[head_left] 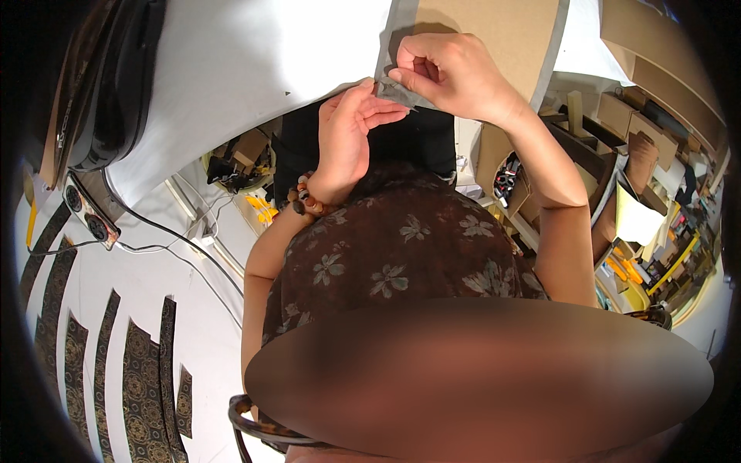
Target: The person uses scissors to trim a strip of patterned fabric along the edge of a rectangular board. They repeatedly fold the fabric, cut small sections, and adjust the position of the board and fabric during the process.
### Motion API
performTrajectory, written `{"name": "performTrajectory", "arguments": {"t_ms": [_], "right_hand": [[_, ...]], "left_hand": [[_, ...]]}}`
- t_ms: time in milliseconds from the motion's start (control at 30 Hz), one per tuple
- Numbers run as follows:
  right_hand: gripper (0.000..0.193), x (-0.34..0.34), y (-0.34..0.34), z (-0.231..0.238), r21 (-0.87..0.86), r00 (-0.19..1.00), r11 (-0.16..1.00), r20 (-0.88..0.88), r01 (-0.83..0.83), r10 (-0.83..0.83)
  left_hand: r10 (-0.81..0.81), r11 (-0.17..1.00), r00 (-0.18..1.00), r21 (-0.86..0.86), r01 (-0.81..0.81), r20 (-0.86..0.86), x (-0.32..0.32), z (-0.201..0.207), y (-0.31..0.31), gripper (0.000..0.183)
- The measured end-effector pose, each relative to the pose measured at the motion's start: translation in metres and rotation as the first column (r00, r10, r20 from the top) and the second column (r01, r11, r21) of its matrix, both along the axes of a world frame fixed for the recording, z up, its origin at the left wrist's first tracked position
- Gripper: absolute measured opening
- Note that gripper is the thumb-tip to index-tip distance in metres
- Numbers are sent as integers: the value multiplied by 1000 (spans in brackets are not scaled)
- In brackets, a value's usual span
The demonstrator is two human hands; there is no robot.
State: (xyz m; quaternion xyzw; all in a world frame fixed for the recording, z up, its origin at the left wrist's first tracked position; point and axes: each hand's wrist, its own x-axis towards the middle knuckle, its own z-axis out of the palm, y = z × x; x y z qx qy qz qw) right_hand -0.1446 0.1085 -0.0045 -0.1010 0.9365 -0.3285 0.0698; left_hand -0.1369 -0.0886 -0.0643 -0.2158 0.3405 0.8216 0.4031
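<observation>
A tan panel [502, 38] with a grey border lies at the far edge of my view, over a white tabletop [270, 46]. At its near left corner a grey fabric edging [395, 94] hangs over the table's front edge. My left hand [347, 135], palm turned up and beaded bracelet at the wrist, supports this edging between thumb and fingers. Just above the same corner my right hand [459, 77] is closed in a pinch, thumb against curled fingers. Whatever sits in that pinch is too small to make out.
A dark bulky item [116, 85] stands at the left of the table. Black cables and a power strip [91, 212] lie below it. Dark patterned fabric strips [143, 378] are spread at lower left. Cardboard boxes [648, 127] and clutter crowd the right side.
</observation>
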Motion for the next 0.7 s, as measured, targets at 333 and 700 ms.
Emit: {"name": "performTrajectory", "arguments": {"t_ms": [333,700], "right_hand": [[24,0,-3,0,12,998,999,50,43,-44],[21,-4,4,4,3,997,999,69,-35,35]], "left_hand": [[11,996,1000,-91,-11,4,-2,3,3,29],[-98,970,949,-243,23,-301,3,-9,6,22]]}}
